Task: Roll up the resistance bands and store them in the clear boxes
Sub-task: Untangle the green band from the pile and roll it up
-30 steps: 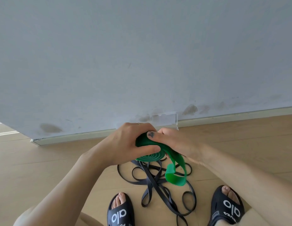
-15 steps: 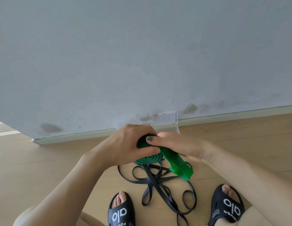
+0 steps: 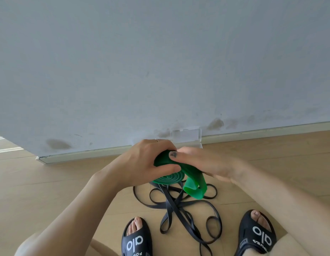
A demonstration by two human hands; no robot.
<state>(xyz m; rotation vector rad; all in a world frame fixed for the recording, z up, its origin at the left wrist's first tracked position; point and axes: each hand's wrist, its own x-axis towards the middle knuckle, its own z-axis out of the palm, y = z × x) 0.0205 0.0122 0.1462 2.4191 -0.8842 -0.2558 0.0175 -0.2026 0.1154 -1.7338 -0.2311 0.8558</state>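
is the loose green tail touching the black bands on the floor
Cannot tell. In the head view the green band tail hangs over the black bands, overlapping them, with no plain gap or contact visible.

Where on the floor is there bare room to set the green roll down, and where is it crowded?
Bare wood floor lies to the left, between the baseboard and the left forearm, and to the right past the right hand. Crowded: the black bands sprawl between the slippers, under the green band gripped by the left hand. The clear box sits against the wall.
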